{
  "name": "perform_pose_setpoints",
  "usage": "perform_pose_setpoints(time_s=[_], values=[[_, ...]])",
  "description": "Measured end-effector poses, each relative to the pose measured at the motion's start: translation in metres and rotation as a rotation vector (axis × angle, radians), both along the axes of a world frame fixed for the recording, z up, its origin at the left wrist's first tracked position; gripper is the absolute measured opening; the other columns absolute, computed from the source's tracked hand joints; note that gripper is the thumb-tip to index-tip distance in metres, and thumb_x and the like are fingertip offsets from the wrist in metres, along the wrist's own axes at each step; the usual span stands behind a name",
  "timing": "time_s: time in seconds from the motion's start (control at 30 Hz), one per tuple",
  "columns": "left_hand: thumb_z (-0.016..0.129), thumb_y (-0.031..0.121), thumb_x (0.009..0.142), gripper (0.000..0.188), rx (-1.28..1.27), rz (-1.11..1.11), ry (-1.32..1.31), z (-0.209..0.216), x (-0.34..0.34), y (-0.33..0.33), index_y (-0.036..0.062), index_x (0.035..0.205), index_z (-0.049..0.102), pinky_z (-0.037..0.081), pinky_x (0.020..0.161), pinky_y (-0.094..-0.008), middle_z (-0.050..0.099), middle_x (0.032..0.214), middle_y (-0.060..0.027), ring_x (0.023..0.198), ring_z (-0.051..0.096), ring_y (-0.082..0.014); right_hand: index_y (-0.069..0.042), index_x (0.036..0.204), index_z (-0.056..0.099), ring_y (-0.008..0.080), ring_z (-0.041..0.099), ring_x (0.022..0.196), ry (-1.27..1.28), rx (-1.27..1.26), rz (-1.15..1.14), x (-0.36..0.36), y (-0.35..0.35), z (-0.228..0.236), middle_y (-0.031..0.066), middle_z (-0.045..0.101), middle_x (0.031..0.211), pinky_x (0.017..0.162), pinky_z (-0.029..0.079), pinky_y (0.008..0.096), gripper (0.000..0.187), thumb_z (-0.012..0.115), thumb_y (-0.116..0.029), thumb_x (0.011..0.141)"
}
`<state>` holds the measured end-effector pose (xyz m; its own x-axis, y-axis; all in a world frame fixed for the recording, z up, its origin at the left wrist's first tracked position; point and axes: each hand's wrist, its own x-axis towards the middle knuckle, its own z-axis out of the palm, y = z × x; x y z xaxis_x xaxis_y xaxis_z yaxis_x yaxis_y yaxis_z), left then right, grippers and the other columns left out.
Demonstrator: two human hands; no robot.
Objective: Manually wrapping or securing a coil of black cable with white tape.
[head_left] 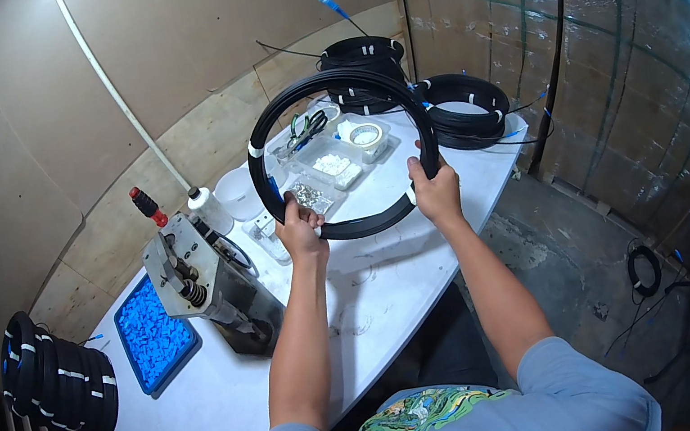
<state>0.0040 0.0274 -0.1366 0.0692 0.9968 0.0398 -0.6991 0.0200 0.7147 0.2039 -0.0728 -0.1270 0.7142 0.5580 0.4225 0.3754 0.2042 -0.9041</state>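
Raised above the white table is a coil of black cable (pixel 370 226), bound with white ties and tilted so that I look through its ring. My left hand (pixel 300 228) grips its lower left, fingers closed around the bundle. On the lower right, my right hand (pixel 436 188) is closed on the same coil, thumb on the near side. Through the ring, a clear divided box (pixel 328 168) shows small white parts, with a bag of small metallic parts (pixel 312 197) beside it. A tape roll (pixel 366 136) lies at its far right.
Left of my arms stand a metal press (pixel 215 283) with a red-and-black handle and a blue tray (pixel 190 351) of small blue parts. Stacked coils (pixel 62 381) rise at the left edge; more coils (pixel 464 109) sit at the back. A white bottle (pixel 207 209) stands near the press.
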Motion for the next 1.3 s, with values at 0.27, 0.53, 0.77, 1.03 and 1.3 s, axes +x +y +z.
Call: perform_pose_setpoints(time_s=[0.27,0.53,0.77,1.03,1.3], values=[[0.069,0.001,0.092,0.043,0.273,0.288,0.397,-0.008,-0.002,0.006,0.0055,0.13,0.05,0.053,0.071,-0.0309,0.062,0.102,-0.0067,0.081,0.062,-0.0146,0.0,0.122,0.064,0.0279,0.071,0.078,-0.093,0.004,-0.066,0.01,-0.008,0.011,0.0168,0.073,0.088,0.073,0.053,0.0383,0.032,0.065,-0.019,0.096],[0.067,-0.002,0.09,0.032,0.568,0.484,0.758,0.012,-0.002,0.008,0.0049,0.12,0.06,0.051,0.077,-0.0304,0.068,0.09,-0.0093,0.082,0.065,-0.0161,-0.012,0.141,0.044,0.0252,0.07,0.084,-0.29,0.198,-0.041,0.034,-0.002,-0.017,0.0162,0.071,0.095,0.074,0.054,0.0359,0.053,0.07,-0.014,0.095],[0.067,-0.002,0.088,0.031,0.677,0.463,0.847,-0.022,0.001,0.019,-0.0003,0.118,0.063,0.052,0.081,-0.0348,0.069,0.103,-0.0161,0.091,0.069,-0.0266,-0.012,0.133,0.06,0.0333,0.063,0.088,-0.67,0.127,-0.268,0.045,0.0,-0.028,0.0144,0.062,0.096,0.076,0.052,0.0441,0.05,0.076,-0.009,0.086],[0.072,-0.001,0.079,0.038,0.916,0.515,0.98,0.021,0.01,0.0,0.0038,0.116,0.065,0.053,0.078,-0.0396,0.067,0.098,-0.0154,0.087,0.067,-0.0345,-0.014,0.139,0.058,0.0336,0.064,0.082,-0.756,0.147,-0.225,0.054,-0.007,-0.015,0.0139,0.068,0.096,0.077,0.052,0.0426,0.055,0.075,-0.009,0.088],[0.073,0.002,0.072,0.032,1.25,0.66,1.128,0.059,0.015,-0.004,0.0058,0.103,0.064,0.051,0.075,-0.0426,0.065,0.093,-0.0131,0.083,0.064,-0.0364,-0.01,0.124,0.067,0.0315,0.06,0.085,-0.794,0.091,-0.114,0.054,-0.009,0.005,0.0109,0.066,0.092,0.075,0.051,0.0428,0.047,0.079,-0.005,0.079]])
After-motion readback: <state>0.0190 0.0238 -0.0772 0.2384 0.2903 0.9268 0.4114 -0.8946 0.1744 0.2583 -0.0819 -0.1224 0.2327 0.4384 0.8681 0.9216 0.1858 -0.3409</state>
